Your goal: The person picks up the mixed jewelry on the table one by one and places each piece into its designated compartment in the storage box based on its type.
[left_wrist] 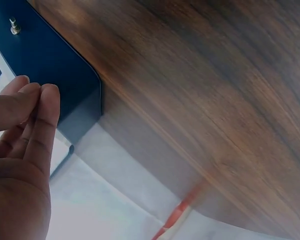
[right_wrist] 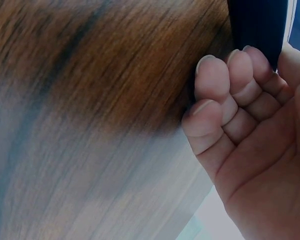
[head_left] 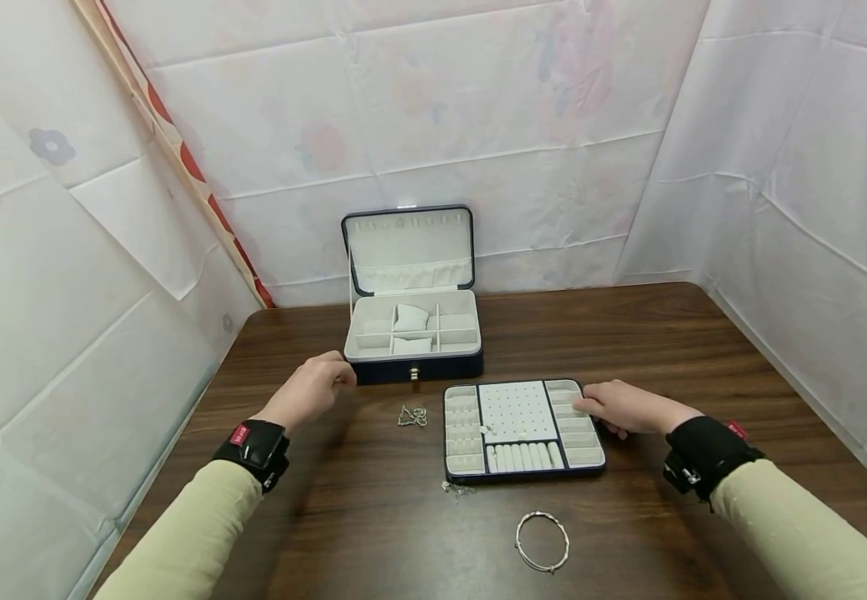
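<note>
Navy-edged tray (head_left: 519, 408) gripped at its right side

It lies on the wooden table (head_left: 373, 533), nearer than the open box (head_left: 452, 367). The right hand (head_left: 621, 407) clamps its right edge, thumb over the rim, fingers curled outside; whether any reach underneath cannot be told. The left hand (head_left: 309, 390) is loosely bent by the box's front left corner, thumb and fingertips close together, nothing visible between them; contact with the box is unclear. The right wrist view cuts off most of the tray. Small jewellery (head_left: 458, 488) beside its near left corner is hard to make out.
</note>
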`<state>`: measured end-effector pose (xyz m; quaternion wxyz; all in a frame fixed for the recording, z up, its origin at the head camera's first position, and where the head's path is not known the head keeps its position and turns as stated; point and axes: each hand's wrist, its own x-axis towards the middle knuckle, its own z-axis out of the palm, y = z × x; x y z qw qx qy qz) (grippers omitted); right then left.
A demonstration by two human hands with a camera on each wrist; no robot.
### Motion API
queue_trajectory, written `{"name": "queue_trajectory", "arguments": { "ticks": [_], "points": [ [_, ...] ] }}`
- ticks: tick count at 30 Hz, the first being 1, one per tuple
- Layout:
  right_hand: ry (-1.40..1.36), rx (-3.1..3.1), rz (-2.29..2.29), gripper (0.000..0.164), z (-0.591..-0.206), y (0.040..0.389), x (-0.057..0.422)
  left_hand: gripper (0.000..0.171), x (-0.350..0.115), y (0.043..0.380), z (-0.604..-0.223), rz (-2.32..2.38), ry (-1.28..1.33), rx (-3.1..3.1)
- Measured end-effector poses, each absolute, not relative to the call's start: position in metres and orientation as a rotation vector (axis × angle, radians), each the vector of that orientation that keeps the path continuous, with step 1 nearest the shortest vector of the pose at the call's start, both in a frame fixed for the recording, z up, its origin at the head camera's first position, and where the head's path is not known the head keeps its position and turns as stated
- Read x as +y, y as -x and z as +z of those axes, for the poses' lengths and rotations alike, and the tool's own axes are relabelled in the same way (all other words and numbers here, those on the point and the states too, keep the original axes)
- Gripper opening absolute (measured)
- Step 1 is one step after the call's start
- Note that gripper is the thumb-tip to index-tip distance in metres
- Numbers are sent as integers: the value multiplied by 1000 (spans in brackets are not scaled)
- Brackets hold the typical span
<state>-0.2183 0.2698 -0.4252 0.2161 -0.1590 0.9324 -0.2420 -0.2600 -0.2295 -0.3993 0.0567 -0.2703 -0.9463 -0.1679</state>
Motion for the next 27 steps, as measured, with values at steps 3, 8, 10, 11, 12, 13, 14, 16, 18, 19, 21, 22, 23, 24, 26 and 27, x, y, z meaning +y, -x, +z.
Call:
{"name": "queue_trajectory", "arguments": {
  "ticks": [3,8,10,11,12,13,14,16,18,19,21,22,23,24,26,27],
  "points": [
    [444,2585,-672,29,-425,218,270,23,-228,259,-399,-498,829,-2862],
    [450,2583,-677,29,-425,218,270,21,-226,258,-399,-493,844,-2838],
    [451,2581,-678,29,-425,218,270,23,-225,258,-399,-480,846,-2827],
    [451,2581,-679,29,-425,218,270,24,-224,258,-400,-471,850,-2819],
    [451,2581,-679,29,-425,218,270,25,-224,258,-400,-460,844,-2815],
    [451,2581,-680,29,-425,218,270,26,-223,258,-401,-452,844,-2810],
    [451,2580,-681,29,-425,218,270,26,-223,259,-401,-449,843,-2809],
    [453,2580,-682,29,-426,218,270,26,-222,258,-400,-446,840,-2814],
    [455,2580,-681,29,-426,218,270,26,-221,258,-399,-449,842,-2824],
    [455,2579,-682,30,-426,218,271,26,-220,258,-399,-451,847,-2833],
    [454,2579,-680,30,-426,219,271,26,-218,257,-398,-447,858,-2843],
    [452,2579,-678,30,-426,219,271,26,-218,256,-397,-445,859,-2849],
    [451,2579,-678,30,-427,219,271,26,-217,256,-397,-444,861,-2851],
    [450,2580,-677,30,-427,219,271,25,-216,255,-397,-439,862,-2852],
    [450,2581,-676,31,-428,220,271,25,-215,255,-398,-434,867,-2842],
    [450,2582,-675,31,-428,220,272,26,-215,255,-398,-435,870,-2837]
  ]
}}
